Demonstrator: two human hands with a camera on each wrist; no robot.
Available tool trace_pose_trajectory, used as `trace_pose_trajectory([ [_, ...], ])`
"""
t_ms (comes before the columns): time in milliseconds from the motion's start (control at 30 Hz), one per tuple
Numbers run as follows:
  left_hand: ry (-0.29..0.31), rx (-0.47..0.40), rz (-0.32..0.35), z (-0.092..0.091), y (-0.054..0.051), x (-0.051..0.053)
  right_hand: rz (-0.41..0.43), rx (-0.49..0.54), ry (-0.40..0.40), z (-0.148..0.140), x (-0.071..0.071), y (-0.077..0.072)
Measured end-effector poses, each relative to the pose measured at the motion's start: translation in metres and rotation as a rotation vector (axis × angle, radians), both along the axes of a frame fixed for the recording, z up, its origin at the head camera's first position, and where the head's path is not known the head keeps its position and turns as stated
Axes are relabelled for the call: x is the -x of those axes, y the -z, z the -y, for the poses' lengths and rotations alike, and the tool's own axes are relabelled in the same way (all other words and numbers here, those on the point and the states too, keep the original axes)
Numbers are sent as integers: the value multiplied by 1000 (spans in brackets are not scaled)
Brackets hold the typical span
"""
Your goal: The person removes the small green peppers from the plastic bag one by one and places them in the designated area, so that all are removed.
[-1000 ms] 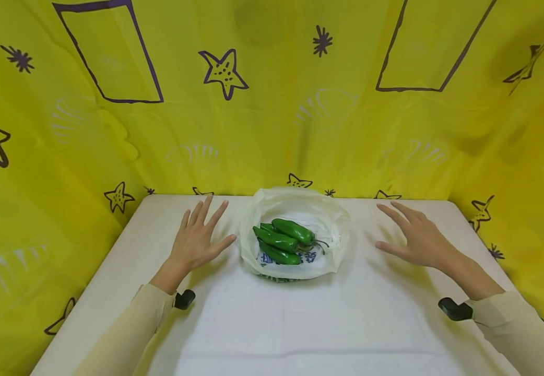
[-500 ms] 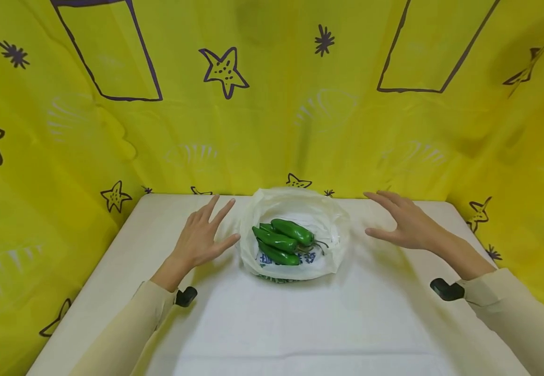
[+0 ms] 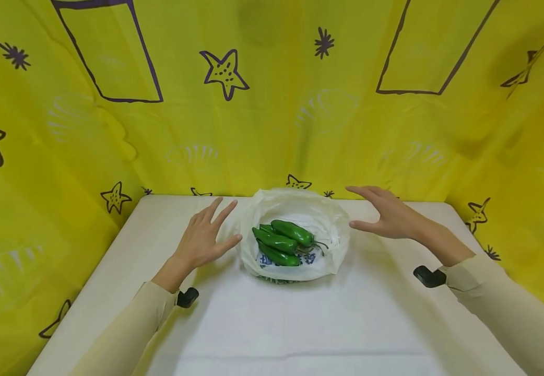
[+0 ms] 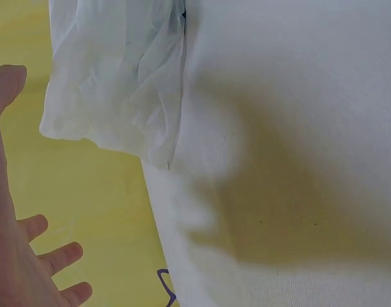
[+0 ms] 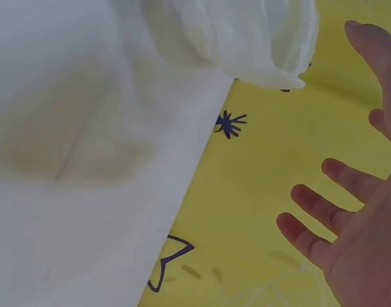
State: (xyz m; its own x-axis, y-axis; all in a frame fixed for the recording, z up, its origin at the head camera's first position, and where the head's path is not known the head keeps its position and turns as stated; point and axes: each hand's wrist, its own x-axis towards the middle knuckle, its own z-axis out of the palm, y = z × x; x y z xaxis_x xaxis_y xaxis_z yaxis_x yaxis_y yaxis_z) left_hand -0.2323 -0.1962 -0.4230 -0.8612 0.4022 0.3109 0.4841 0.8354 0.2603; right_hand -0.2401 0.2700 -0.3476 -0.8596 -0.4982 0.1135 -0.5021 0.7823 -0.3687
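Several green peppers (image 3: 279,241) lie inside a thin whitish plastic bag (image 3: 340,256), whose wide mouth faces up with its rim folded outward. Blue print shows on the bag's inner side beneath the peppers. Left of the bag hovers my left hand (image 3: 199,240), fingers spread and thumb pointing toward the rim. On the opposite side is my right hand (image 3: 389,211), its thumb and fingers extended near the bag's right rim. Both wrist views show the side of the bag (image 4: 112,83) apart from the spread fingers, and neither hand holds anything.
The bag stands toward the back of a table with a white cloth (image 3: 300,324). A yellow curtain (image 3: 262,130) with dark star drawings hangs behind and along both sides. A dark wrist camera (image 3: 429,277) sits under the right wrist, another dark camera (image 3: 187,297) under the left.
My right hand has moved left, closer to the bag's right rim, and a little higher in view. My left hand has shifted slightly right. The bag and peppers stay in place.
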Motion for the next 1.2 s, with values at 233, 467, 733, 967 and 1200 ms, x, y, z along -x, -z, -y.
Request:
trace_pose_trajectory([
  [233, 12, -24, 18, -2, -1, -3, -1, 20, -36, 16, 4, -2],
  [467, 13, -76, 61, -6, -2, -6, 27, 69, -103, 36, 13, -1],
  [733, 21, -111, 132, -13, -2, -9, 105, 136, -190, 60, 23, 0],
  [967, 32, -165, 191, -17, -3, -11, 185, 160, -234, 82, 28, 3],
  [1200, 74, -258, 239, -21, 3, -14, 303, 166, -261, 100, 36, 14],
])
